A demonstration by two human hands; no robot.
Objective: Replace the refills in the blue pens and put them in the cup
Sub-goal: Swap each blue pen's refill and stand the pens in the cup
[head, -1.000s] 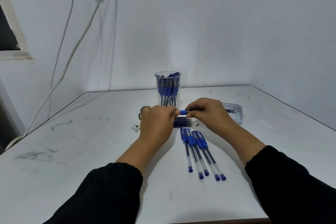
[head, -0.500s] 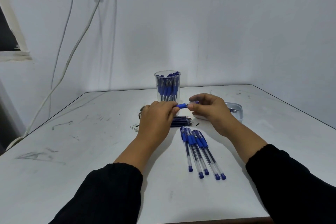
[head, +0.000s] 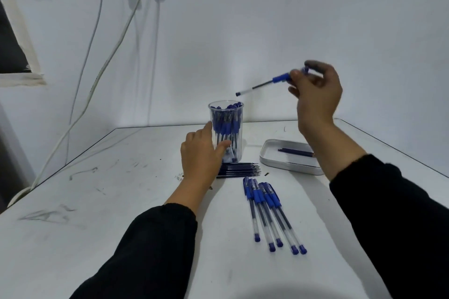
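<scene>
Right hand (head: 315,97): raised above the table, right of and above the cup; fingertips pinch a blue pen (head: 269,83) at its grip end, barrel slanting down and left, far tip above the cup's rim without touching it.

Left hand (head: 201,153): fingers straight and relaxed, laid against the left wall of the cup; thumb against its near side; holds nothing.

Clear plastic cup (head: 226,128): upright, centre of the table, packed with blue pens standing on end.

Loose refills (head: 239,169): dark, thin, bundled side by side, lying just near of the cup's base, partly hidden by the left hand.

Five blue pens (head: 269,213): lying together, near of the refills, caps toward the far side.

White tray (head: 289,159): right of the cup, holding a few dark refills; partly covered by the right forearm.

White table (head: 97,201): scuffed, bearing all of the above.
</scene>
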